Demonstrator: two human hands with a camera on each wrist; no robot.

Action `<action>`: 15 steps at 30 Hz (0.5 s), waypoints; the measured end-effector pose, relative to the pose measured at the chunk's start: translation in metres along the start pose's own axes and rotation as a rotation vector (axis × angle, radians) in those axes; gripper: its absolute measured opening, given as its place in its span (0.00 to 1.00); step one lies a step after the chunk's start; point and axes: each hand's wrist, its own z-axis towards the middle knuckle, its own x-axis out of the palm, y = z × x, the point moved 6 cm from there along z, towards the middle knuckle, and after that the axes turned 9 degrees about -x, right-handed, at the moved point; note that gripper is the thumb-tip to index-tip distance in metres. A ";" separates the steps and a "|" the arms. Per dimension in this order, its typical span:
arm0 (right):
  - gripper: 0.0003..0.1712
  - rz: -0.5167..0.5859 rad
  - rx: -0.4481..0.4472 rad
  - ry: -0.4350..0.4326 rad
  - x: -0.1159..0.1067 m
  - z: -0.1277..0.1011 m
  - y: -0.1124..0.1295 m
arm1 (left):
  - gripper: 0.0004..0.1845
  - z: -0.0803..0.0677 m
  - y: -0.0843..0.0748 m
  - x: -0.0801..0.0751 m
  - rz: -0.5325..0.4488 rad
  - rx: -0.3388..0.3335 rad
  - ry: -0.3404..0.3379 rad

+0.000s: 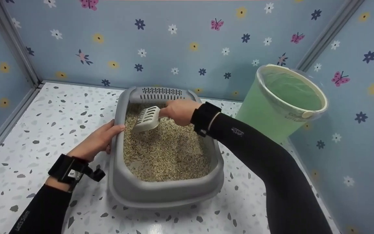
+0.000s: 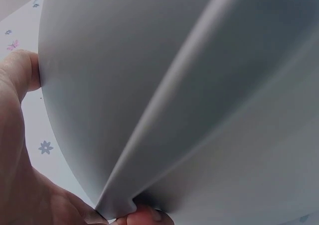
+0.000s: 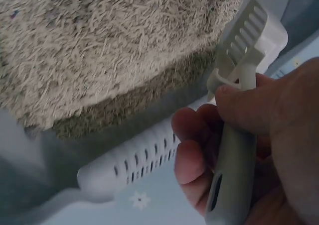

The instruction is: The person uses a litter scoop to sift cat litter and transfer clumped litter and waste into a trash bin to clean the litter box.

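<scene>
A grey litter box (image 1: 166, 196) stands on the floor, filled with pale, pellet-like litter (image 1: 164, 152). My left hand (image 1: 93, 141) grips its left rim, thumb on the rim and fingers beneath; in the left wrist view the box's grey wall (image 2: 114, 80) fills most of the picture. By its handle my right hand (image 1: 182, 112) holds a whitish slotted litter scoop (image 1: 148, 118). The scoop's head is tilted over the far left part of the litter. In the right wrist view, fingers and thumb wrap the scoop handle (image 3: 232, 170).
A green bin (image 1: 261, 110) with a clear liner over its rim stands to the right, behind my right forearm. Blue flowered panels (image 1: 174, 45) enclose the back and both sides. Beneath the box is a white speckled floor (image 1: 31, 156).
</scene>
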 end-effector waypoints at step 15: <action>0.31 -0.015 0.129 -0.024 0.042 0.043 -0.032 | 0.41 0.000 -0.001 0.001 -0.023 0.005 0.012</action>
